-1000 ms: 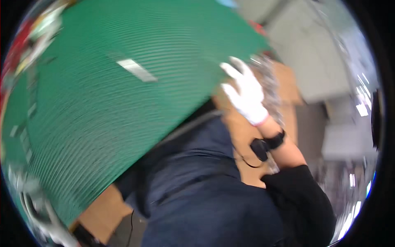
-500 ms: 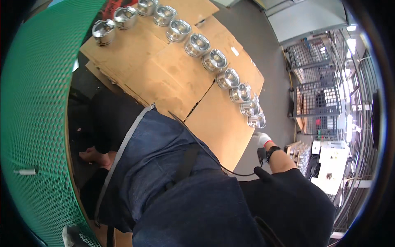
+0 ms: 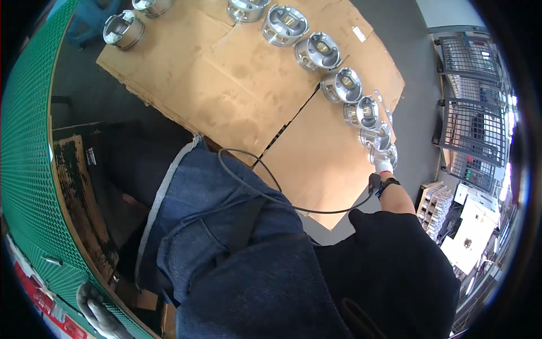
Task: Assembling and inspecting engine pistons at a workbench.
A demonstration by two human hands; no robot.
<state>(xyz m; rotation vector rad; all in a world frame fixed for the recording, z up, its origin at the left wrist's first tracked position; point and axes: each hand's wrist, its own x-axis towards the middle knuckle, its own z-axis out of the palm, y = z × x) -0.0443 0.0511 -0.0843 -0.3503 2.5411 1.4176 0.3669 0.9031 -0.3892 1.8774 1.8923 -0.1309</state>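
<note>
Right hand (image 3: 384, 166), white-gloved, reaches nearest piston (image 3: 385, 155) at end of piston row on cardboard sheet (image 3: 237, 85); grip unclear. Left hand (image 3: 96, 308), gloved, rests against green mesh panel (image 3: 25, 169), grip unclear.

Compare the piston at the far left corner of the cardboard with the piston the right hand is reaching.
The far-left piston stands apart near the corner of the cardboard, nothing touching it; the last piston in the row sits close against its neighbours, with the gloved right hand on it. The far-left piston shows in full; the last one is partly hidden by the glove. Both are shiny metal, hollow side up.
</note>
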